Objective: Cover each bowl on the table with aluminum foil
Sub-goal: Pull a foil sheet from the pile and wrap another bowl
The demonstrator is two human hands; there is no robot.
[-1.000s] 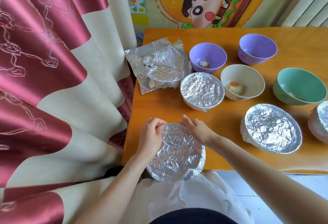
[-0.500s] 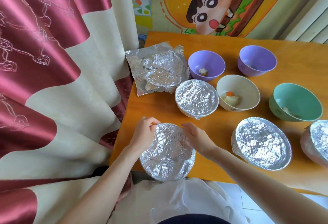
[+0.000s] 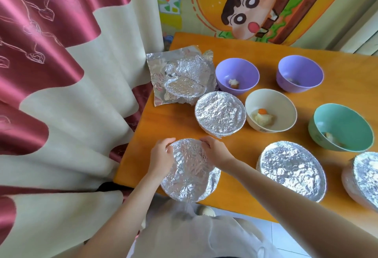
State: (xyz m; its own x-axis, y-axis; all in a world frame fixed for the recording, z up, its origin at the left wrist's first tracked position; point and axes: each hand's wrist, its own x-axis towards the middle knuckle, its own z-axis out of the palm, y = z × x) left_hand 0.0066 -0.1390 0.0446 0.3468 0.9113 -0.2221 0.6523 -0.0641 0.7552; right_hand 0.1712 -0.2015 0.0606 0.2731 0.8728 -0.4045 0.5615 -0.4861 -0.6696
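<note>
the foil-covered bowl (image 3: 190,173) overhangs the near edge of the worktop (image 3: 163,122), left hand (image 3: 161,159) and right hand (image 3: 215,152) gripping its far rim with curled fingers (image 3: 204,140). bare worktop runs leftward to the curtain (image 3: 71,94). behind, a purple bowl (image 3: 239,69), cream bowl (image 3: 286,106) and green bowl (image 3: 347,122) stand uncovered, each holding bits of food.

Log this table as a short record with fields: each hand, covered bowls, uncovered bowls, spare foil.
left hand: grips left rim of near bowl
right hand: grips its far rim
covered: near bowl, centre bowl, right bowl, edge bowl
uncovered: left purple bowl, right purple bowl, cream bowl, teal bowl; food in each
spare foil: crumpled sheets, far left corner of table
</note>
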